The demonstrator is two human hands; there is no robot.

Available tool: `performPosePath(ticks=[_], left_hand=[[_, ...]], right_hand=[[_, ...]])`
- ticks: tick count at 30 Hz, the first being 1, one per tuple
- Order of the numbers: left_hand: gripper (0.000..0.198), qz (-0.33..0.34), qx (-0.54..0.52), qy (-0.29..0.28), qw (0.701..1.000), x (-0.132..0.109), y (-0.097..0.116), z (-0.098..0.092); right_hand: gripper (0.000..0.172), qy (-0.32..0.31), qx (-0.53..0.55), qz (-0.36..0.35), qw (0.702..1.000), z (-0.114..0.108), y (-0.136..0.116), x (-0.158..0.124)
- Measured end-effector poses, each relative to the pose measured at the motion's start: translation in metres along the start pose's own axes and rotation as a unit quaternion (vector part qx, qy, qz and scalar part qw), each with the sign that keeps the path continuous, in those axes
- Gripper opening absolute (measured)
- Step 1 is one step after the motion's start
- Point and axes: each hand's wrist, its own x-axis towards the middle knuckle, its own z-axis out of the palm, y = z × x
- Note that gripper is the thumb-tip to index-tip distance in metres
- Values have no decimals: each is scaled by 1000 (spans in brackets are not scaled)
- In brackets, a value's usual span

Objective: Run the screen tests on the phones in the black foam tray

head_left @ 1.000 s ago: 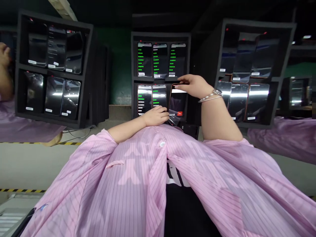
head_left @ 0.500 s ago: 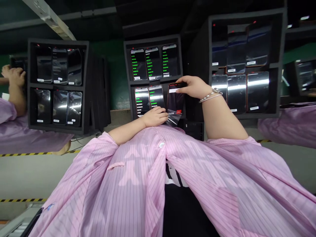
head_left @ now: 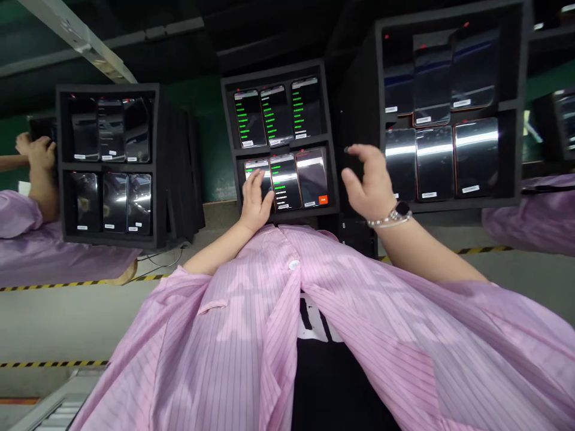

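A black foam rack [head_left: 335, 123] stands straight ahead with two rows of three phones. The upper row [head_left: 276, 114] shows green text on dark screens. In the lower row, the right-hand phone [head_left: 311, 178] sits in its slot with a bright glare and a small red patch at its corner. My left hand [head_left: 256, 200] rests with fingers spread on the lower left phone [head_left: 248, 170]. My right hand [head_left: 371, 182], with a bead bracelet at the wrist, hovers just right of the rack, fingers loosely curled and apart, holding nothing.
A second rack [head_left: 110, 164] of dark phones stands at the left, a third rack [head_left: 442, 108] at the right. Another person's hands [head_left: 38, 152] and pink sleeve [head_left: 54, 251] are at the far left; a pink sleeve [head_left: 530, 209] lies at the far right. Yellow-black floor tape [head_left: 67, 281] runs below.
The phone my right hand held at the lower right slot now sits in the rack. My right hand let go and drew back right; my left hand rose onto the lower left phone.
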Motion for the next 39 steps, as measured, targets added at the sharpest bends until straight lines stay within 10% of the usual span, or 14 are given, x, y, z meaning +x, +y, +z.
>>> performPosePath(ticks=[7, 12, 19, 27, 34, 39], left_hand=[[64, -86, 66, 31, 994, -46, -13, -45], [69, -180, 25, -41, 983, -66, -13, -44], [67, -260, 25, -78, 962, -56, -18, -38], [82, -290, 30, -127, 948, -58, -22, -38], [87, -289, 38, -146, 945, -63, -24, -30], [89, -301, 12, -149, 942, -71, -28, -22]], right_hand=[[65, -171, -41, 36, 984, 34, -1, -86], [58, -73, 0, 2, 997, 44, -4, -65], [59, 166, 56, -135, 975, 17, -52, 77], [50, 193, 39, -245, 949, -40, -123, 249], [49, 76, -54, -283, 955, 5, -179, 382], [78, -1, -114, -319, 941, 54, -233, 440]])
